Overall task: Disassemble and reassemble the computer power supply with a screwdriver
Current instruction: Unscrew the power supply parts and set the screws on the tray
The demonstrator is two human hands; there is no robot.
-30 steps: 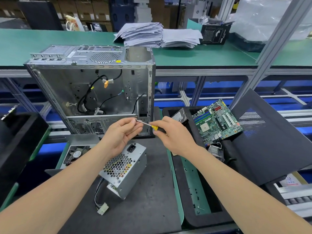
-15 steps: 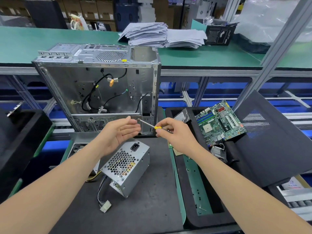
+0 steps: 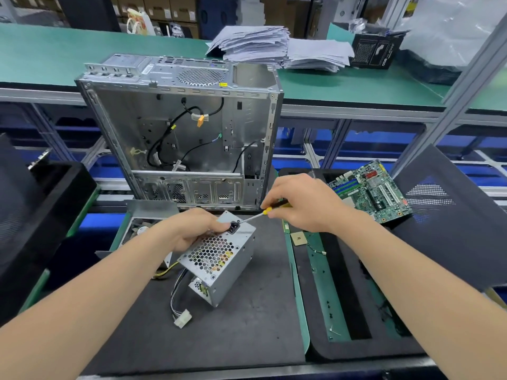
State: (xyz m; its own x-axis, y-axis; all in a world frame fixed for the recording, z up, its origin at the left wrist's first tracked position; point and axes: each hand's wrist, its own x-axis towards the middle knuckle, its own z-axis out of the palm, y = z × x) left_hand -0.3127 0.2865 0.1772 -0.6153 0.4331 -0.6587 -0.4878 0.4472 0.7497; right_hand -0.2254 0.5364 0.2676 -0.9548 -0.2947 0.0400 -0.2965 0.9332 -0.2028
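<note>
A silver power supply [image 3: 219,259] with a honeycomb grille lies tilted on the dark mat, its cable bundle and white connector [image 3: 183,321] trailing toward me. My left hand [image 3: 189,229] grips its far left corner. My right hand [image 3: 299,205] holds a yellow-handled screwdriver [image 3: 263,213], whose tip meets the supply's top face beside the black socket. Behind them stands the open, emptied silver computer case [image 3: 186,133].
A black foam tray [image 3: 340,349] with green inserts and small screws lies to the right, with a green motherboard [image 3: 370,196] and a black side panel [image 3: 450,215] leaning at its back. A fan part [image 3: 140,229] sits left of the supply. Paper stacks [image 3: 263,48] lie on the far green bench.
Both hands dropped from mid-air to the power supply. My left hand let go of the screwdriver tip and took hold of the supply; the screwdriver tip came down onto its top face.
</note>
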